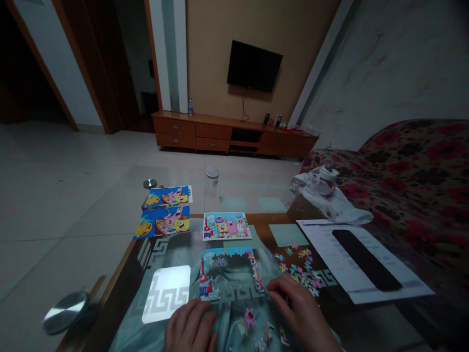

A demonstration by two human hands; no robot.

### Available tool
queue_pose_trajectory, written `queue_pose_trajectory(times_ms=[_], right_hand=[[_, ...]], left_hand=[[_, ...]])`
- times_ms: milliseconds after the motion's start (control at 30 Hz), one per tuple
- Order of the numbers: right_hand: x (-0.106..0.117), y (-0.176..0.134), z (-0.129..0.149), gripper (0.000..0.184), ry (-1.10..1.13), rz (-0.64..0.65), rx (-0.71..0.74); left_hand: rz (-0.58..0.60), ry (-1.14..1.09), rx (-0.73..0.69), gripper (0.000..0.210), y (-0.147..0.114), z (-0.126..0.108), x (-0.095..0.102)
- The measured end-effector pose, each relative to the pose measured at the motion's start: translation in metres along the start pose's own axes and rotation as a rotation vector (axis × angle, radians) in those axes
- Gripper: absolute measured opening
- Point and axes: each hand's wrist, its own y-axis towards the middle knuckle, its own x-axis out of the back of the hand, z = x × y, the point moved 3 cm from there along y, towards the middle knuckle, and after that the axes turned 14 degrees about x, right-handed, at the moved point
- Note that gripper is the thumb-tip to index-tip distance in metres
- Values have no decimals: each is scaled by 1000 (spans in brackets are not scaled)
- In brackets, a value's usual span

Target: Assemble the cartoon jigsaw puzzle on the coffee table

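A partly assembled jigsaw puzzle (209,286) lies on the glass table, joined along its top, left and right sides with the middle open. My left hand (191,326) rests palm down just below its lower left corner, fingers stretched out and holding nothing. Beside the lower right corner is my right hand (295,308), its thumb and index finger pinched together; whatever is between them is hidden. Loose puzzle pieces (249,318) lie between the hands. More loose pieces (300,269) are scattered beyond my right hand. Behind the puzzle is a cartoon picture card (227,226) with matching figures.
Two blue cartoon pictures (163,222) lie at the table's left edge. A lidded clear jar (211,183) stands at the back. To the right are a printed sheet (322,244) with a dark phone-shaped object (366,259) on it, and a plastic bag (326,198).
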Motion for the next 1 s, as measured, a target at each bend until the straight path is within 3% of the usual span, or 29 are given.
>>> queue_pose_trajectory(times_ms=[167,467,1000], right_hand=[[1,-1,5,19,-15,28,3],[-3,-4,4,18,-2,15,3],[2,-8,6,22,-23,111,-17]], left_hand=[[4,6,-33,26,3,-3,0],[45,-76,104,25,-4,4,-3],[191,-264,180,20,2,11,17]])
